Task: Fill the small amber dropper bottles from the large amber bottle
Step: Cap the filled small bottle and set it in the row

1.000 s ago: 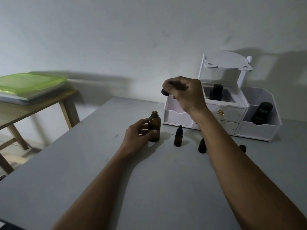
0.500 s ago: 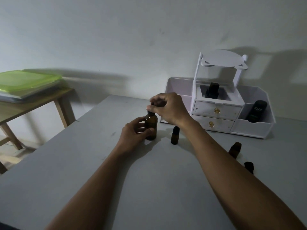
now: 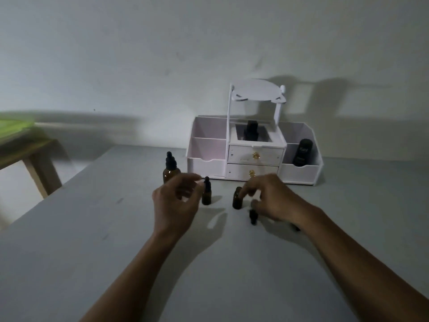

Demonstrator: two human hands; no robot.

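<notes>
Head view: left hand (image 3: 176,203) loosely spread (empty); right hand (image 3: 270,201) fingertips pinching the uncapped small bottle (image 3: 237,199).

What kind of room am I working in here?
Probably a plain room at home, not a lab: a grey table against a bare wall, a white cosmetics organiser with drawers, and a wooden side table.

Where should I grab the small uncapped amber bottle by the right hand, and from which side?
Grip the small uncapped amber bottle around its round body, coming from its right, where the right hand already is. It stands upright with an open neck, so a top pinch would likely block filling.
</notes>
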